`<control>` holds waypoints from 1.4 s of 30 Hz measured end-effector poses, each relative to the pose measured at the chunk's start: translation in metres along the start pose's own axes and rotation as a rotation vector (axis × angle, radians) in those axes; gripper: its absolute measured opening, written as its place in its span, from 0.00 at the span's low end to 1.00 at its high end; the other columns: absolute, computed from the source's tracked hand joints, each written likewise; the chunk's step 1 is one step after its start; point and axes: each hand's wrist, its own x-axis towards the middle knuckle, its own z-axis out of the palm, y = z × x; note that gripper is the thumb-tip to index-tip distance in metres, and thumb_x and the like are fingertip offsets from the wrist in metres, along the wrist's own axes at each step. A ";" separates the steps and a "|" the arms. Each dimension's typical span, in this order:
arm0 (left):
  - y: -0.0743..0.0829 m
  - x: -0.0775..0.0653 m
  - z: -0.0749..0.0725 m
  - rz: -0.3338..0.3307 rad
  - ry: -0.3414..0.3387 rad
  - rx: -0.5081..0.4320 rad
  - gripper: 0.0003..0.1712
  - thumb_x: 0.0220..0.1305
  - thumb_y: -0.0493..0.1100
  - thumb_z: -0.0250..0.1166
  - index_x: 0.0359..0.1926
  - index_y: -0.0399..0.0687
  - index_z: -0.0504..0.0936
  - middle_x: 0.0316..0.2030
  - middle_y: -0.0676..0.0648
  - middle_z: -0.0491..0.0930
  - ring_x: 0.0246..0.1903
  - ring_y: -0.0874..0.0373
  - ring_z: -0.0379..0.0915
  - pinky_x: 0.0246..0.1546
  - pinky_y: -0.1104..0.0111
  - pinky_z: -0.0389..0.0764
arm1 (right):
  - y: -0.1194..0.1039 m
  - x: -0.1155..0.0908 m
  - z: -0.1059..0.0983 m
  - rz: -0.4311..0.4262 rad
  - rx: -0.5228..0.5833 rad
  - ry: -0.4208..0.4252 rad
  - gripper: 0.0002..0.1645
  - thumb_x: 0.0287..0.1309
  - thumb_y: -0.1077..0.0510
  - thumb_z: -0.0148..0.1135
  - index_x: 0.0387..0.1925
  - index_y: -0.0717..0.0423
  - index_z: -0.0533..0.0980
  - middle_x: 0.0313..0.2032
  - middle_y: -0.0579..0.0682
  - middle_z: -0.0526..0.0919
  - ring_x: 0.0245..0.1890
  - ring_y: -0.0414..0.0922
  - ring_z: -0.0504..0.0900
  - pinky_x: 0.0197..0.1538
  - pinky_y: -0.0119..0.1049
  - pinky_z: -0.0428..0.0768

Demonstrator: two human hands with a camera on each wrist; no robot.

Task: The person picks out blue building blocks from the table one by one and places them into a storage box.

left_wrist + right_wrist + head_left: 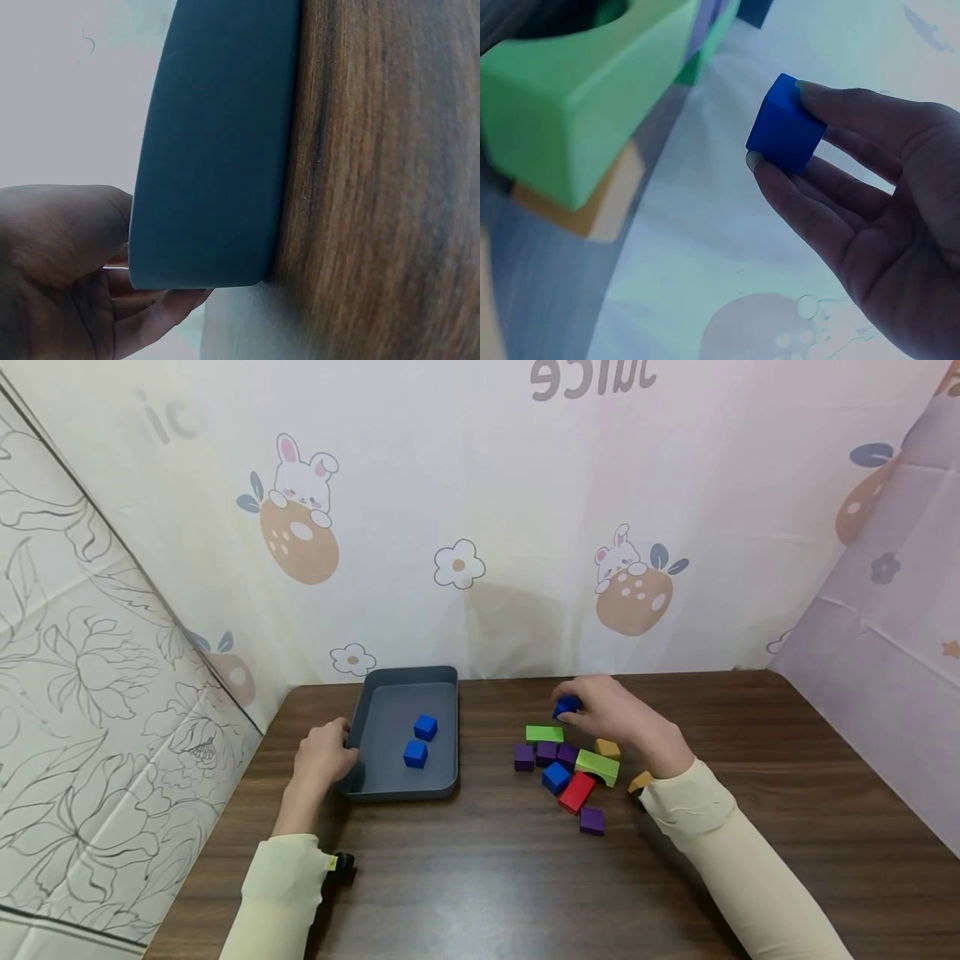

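My right hand [606, 706] pinches a blue cube [787, 124] between thumb and fingertips, held up above the far side of a loose group of blocks. Below it lie green arch blocks [597, 767], several purple blocks [523, 757], a second blue cube [557, 777], a red block [577, 792] and a yellow block [607, 748]. Over at the left, my left hand [324, 756] holds the left side of a dark grey tray [214, 150], thumb at the rim and fingers along the outer wall. Two blue cubes [416, 753] sit inside the tray.
A brown wooden table [480, 877] carries everything. Another yellow block [640, 782] lies close to the right cuff, partly covered by it. Behind the table hangs a pale printed curtain [525, 635], with a flower-patterned sheet [105, 710] on the left.
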 end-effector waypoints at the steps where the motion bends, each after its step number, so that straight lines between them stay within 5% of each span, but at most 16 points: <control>1: 0.000 0.000 0.000 0.001 0.000 0.000 0.26 0.66 0.38 0.66 0.62 0.30 0.78 0.52 0.29 0.84 0.43 0.36 0.83 0.45 0.43 0.83 | -0.003 0.001 -0.001 -0.009 -0.001 0.006 0.16 0.64 0.62 0.74 0.53 0.59 0.85 0.43 0.50 0.89 0.39 0.46 0.84 0.47 0.49 0.87; 20: -0.001 -0.001 -0.001 0.004 -0.010 -0.003 0.25 0.66 0.38 0.66 0.62 0.31 0.79 0.51 0.30 0.84 0.44 0.35 0.83 0.44 0.43 0.83 | -0.064 0.023 -0.005 -0.099 0.086 0.051 0.15 0.68 0.58 0.72 0.54 0.52 0.84 0.46 0.46 0.87 0.44 0.46 0.84 0.51 0.47 0.85; 29: -0.001 0.000 -0.001 0.007 -0.015 -0.003 0.26 0.67 0.38 0.66 0.63 0.31 0.78 0.52 0.30 0.84 0.47 0.34 0.82 0.46 0.42 0.83 | -0.087 0.041 0.005 -0.183 0.032 0.060 0.14 0.67 0.59 0.73 0.53 0.55 0.85 0.44 0.47 0.89 0.41 0.44 0.85 0.48 0.44 0.85; 42: -0.001 0.000 -0.002 0.009 -0.008 -0.004 0.26 0.67 0.38 0.66 0.63 0.31 0.78 0.53 0.29 0.84 0.47 0.34 0.82 0.47 0.42 0.83 | -0.110 0.067 0.025 -0.235 0.042 -0.014 0.16 0.66 0.60 0.73 0.54 0.57 0.85 0.47 0.49 0.89 0.39 0.44 0.84 0.45 0.39 0.83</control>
